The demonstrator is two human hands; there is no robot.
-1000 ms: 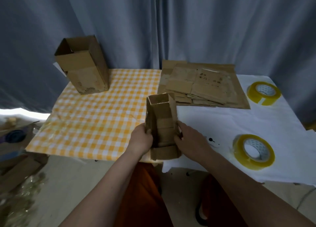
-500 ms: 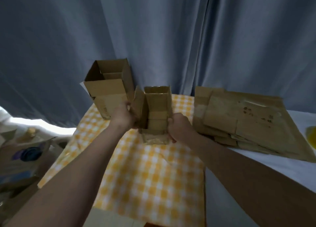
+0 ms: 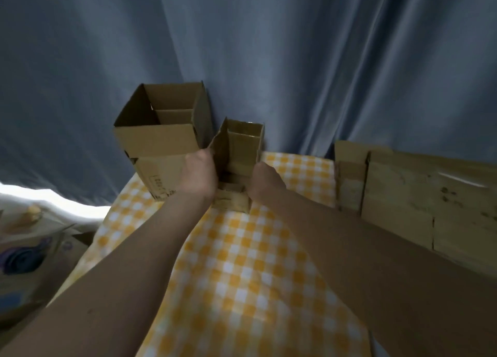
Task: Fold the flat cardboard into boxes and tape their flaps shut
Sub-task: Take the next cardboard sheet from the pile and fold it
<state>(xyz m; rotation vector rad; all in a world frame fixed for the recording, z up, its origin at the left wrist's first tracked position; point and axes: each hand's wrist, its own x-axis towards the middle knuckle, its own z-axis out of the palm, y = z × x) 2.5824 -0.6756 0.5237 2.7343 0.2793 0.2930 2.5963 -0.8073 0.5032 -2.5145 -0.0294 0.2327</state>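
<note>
A small folded cardboard box (image 3: 238, 152) stands upright with its top open at the far end of the yellow checked cloth (image 3: 242, 262). My left hand (image 3: 199, 175) grips its left side and my right hand (image 3: 265, 180) grips its right side. Just to its left stands a larger open cardboard box (image 3: 158, 138), touching or nearly touching my left hand. A stack of flat cardboard sheets (image 3: 419, 195) lies to the right on the table.
A grey-blue curtain (image 3: 269, 47) hangs right behind the boxes. At the lower left, off the table, lie blurred cardboard and a blue object (image 3: 21, 260). Both tape rolls are out of view.
Both hands carried the small box from the table's near edge to the far end, beside the larger box. The view tilted up and the tape rolls left the frame.
</note>
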